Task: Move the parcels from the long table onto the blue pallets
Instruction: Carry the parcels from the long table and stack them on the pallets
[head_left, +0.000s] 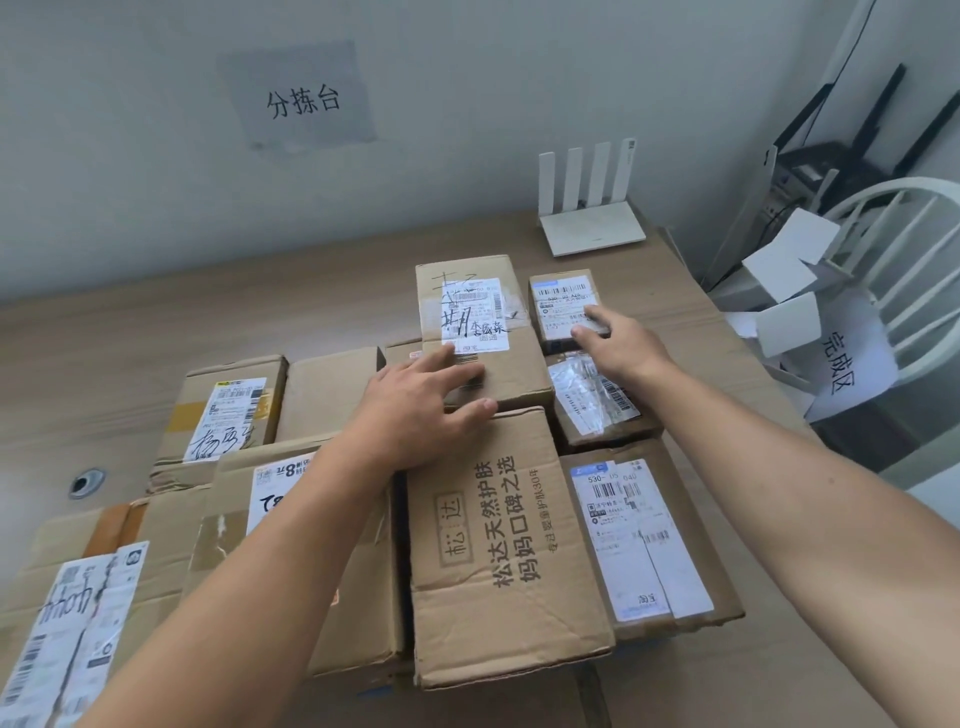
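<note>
Status: many parcels (483, 545) on long table (104, 364); pallets not in view. L hand (415, 410) flat, fingers spread, on tall far box (472, 312). R hand (618, 338) fingers straight, touching small far-right box (563, 306). I judge task early; nearly all remains.
</note>
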